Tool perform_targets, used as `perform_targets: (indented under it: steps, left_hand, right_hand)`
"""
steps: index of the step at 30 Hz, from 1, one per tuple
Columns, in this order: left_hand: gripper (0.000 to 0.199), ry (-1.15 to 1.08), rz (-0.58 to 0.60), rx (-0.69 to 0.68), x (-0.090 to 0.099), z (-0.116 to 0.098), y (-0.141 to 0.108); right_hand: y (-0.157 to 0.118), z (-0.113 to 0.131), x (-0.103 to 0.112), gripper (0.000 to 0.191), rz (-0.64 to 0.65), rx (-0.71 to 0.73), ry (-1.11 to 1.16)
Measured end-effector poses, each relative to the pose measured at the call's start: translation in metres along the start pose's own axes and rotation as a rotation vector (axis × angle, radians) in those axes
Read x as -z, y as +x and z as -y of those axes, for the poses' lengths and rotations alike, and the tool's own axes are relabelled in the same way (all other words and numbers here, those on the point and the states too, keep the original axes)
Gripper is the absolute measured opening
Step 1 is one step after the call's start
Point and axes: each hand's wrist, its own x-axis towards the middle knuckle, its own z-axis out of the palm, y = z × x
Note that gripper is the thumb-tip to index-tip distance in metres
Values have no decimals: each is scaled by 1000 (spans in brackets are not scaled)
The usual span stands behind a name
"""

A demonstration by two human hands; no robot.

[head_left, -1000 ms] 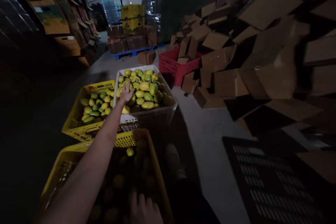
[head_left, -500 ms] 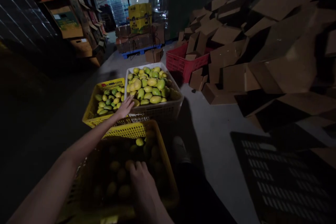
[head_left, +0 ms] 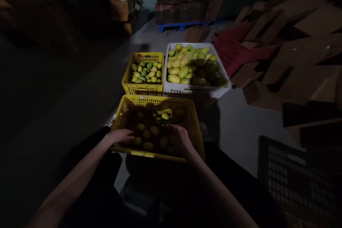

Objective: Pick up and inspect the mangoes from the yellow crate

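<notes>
Currently we are holding our left hand loosely extended and right hand curled, grip too dark to tell, beside fruits in the nearer yellow crate.

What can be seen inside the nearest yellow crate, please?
Loose fruits lie inside the yellow crate, one brightly lit yellow fruit toward the far side. The left hand and right hand reach in. Shadow hides much of the bottom; whatever is beneath the hands is covered.

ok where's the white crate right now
In the head view, the white crate is just right of centre, between the far yellow crate and the red crate.
</notes>
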Motion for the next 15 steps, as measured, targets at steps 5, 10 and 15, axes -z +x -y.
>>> perform_targets:
  steps: [5,10,15]
  left_hand:
    - [48,-6,-92,33,21,-5,-1]
    - [49,10,-226,81,38,10,-13]
    - [39,-130,-232,246,36,16,-24]
  right_hand:
    - [11,-13,-54,24,215,-41,-91]
    - [53,-12,-114,28,415,-22,-75]
    - [109,6,-177,30,488,1,-18]
